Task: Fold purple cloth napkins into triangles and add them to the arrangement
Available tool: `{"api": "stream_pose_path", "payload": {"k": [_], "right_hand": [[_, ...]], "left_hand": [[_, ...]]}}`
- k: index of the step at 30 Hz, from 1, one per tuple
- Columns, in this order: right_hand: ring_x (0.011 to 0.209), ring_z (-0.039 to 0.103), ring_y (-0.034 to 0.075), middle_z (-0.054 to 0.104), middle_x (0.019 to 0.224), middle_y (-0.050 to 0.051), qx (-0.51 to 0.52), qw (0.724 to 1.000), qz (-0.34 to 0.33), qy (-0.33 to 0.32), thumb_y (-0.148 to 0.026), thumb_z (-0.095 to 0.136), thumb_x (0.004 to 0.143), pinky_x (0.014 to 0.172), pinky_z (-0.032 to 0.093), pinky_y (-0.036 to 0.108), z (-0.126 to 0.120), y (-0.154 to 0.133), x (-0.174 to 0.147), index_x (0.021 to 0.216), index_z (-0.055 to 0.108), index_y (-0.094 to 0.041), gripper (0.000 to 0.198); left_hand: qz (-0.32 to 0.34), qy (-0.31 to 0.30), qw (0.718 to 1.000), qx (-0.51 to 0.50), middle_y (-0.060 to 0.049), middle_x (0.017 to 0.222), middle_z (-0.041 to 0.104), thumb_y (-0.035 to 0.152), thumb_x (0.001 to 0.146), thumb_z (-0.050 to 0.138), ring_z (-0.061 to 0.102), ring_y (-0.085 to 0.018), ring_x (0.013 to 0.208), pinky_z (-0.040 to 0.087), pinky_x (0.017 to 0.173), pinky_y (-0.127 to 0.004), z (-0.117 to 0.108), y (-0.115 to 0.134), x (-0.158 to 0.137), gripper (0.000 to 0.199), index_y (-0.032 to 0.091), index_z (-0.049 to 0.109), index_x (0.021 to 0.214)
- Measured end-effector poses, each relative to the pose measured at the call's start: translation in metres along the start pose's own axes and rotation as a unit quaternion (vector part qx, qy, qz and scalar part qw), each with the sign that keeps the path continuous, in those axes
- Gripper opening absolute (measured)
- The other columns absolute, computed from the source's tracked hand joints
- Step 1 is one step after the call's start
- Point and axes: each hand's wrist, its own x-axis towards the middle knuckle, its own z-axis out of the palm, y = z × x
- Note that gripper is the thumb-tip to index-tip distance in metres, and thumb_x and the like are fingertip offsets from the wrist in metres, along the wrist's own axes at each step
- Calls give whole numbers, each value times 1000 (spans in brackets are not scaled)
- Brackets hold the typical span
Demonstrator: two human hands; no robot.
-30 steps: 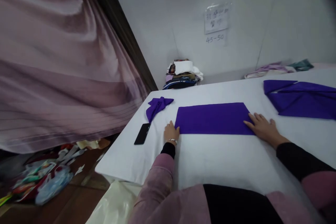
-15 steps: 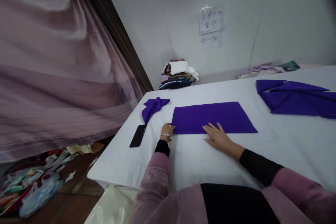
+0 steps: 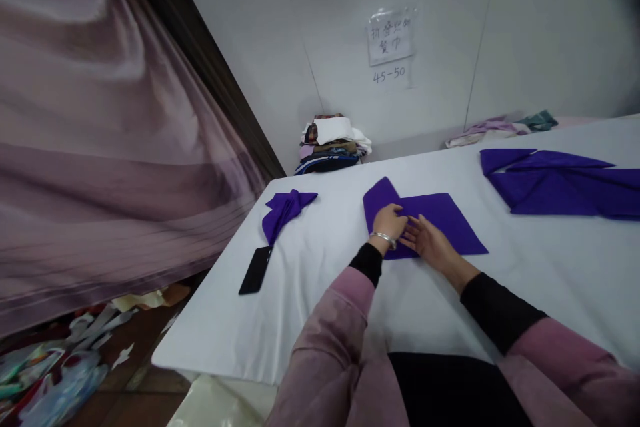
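Observation:
A purple cloth napkin [image 3: 440, 217] lies on the white-covered table [image 3: 310, 307], its left end turned up and over toward the middle. My left hand [image 3: 389, 221] is closed on the turned-over corner, a silver bracelet at its wrist. Beside it my right hand [image 3: 427, 240] rests on the napkin's near part with fingers stretched out, its fingertips close to those of my left hand. What lies between the two sets of fingertips is hard to see.
A knotted or folded purple cloth [image 3: 285, 210] lies at the left, touching a black phone [image 3: 255, 270]. More purple cloths [image 3: 560, 183] lie at the right. Folded fabrics [image 3: 330, 147] are stacked by the wall, under a handwritten sign [image 3: 390, 40]. A pink curtain [image 3: 100, 147] hangs at left.
My left hand has carried the napkin's left end rightward, folding it over toward the middle. My right hand has shifted slightly right and up, near the left. The view has turned a little.

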Motion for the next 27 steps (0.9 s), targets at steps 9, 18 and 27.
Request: {"api": "stream_pose_path", "payload": {"k": [9,18,27], "right_hand": [[63,63,17,66,72,0,19,990,61,123,-25,65,74,49,52,26,-68,-15,-12,87,59,-22,15],[71,67,18,70,80,2,55,993,33,102,0,57,63,67,59,32,-65,-24,-3,96,62,-21,39],[64,65,17,67,78,1,4,980,29,195,3,54,66,58,61,32,-103,-36,-27,120,52,-19,58]], "left_hand": [[264,-92,954,108,-6,110,63,34,81,59,56,-21,103,44,92,-36,72,-15,-46,38,20,55,116],[286,-12,935,211,-7,127,54,26,82,56,43,-23,122,30,107,-46,27,-60,-70,42,22,50,124],[238,-9,942,237,-7,121,58,15,81,52,47,-23,119,38,103,-44,35,-74,-61,32,22,60,110]]}}
